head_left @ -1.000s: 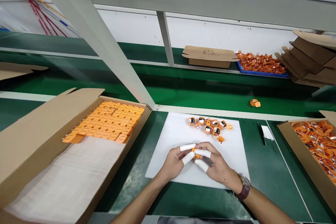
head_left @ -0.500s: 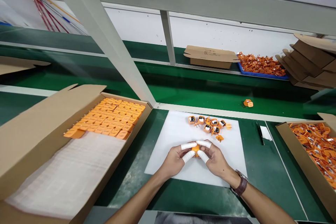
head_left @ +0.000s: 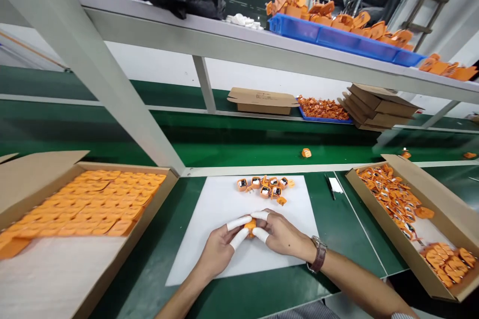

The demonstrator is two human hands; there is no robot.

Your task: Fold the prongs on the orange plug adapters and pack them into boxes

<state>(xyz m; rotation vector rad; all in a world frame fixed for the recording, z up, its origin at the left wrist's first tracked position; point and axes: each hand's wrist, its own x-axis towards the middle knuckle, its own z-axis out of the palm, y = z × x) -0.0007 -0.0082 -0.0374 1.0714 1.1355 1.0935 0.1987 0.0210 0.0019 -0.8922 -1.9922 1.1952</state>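
Note:
Both hands meet over a white sheet [head_left: 194, 254] and grip one small orange plastic housing [head_left: 250, 228] between them. My left hand [head_left: 220, 246] pinches it from the left with white-covered thumb and index finger. From the right, my right hand [head_left: 280, 234] presses on it with fingers covered the same way; a brown-strapped watch is on that wrist. The fingers hide much of the housing. Beyond the hands, several open orange housings [head_left: 265, 191] with dark and white insides lie grouped on the sheet, some with metal prongs beside them.
At left, a carton [head_left: 149, 209] holds rows of orange pieces; at right another carton [head_left: 407, 254] holds loose ones. A black pen [head_left: 330, 187] lies beside a white slip [head_left: 336, 185]. One orange piece [head_left: 306, 152] sits on the green belt [head_left: 239, 147]. Overhead, a shelf bears a blue tray [head_left: 337, 42].
My view has tilted up and turned right, bringing the upper shelf and more of the right carton into sight. Both hands keep hold of the orange housing above the sheet.

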